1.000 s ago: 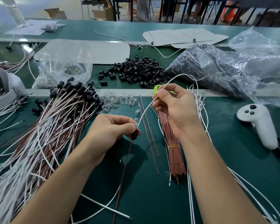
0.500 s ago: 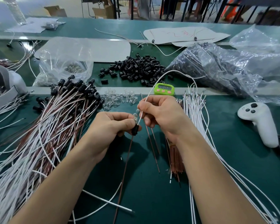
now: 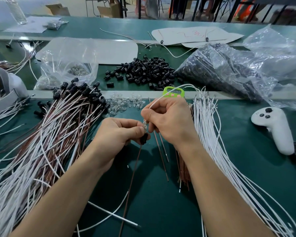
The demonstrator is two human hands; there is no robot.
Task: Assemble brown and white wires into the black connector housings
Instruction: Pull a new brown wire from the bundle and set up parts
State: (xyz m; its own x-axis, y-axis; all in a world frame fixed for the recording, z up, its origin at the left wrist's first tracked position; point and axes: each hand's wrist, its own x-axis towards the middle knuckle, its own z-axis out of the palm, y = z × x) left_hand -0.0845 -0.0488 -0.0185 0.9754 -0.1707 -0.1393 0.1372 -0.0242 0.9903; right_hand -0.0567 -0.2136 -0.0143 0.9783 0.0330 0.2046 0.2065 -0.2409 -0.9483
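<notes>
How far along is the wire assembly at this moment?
Done: a big pile of wired housings lies left. In hand: the left hand pinches a black housing with a brown wire hanging from it; the right hand holds a white wire at it. Remaining: many loose housings, white wires and a brown wire bundle.

wire piles (image 3: 46, 142) flank, bare mat (image 3: 161, 202) between

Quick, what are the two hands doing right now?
Left hand: closed, pinching the black connector housing, with a brown wire hanging from it.
Right hand: closed, pinching a white wire.
</notes>
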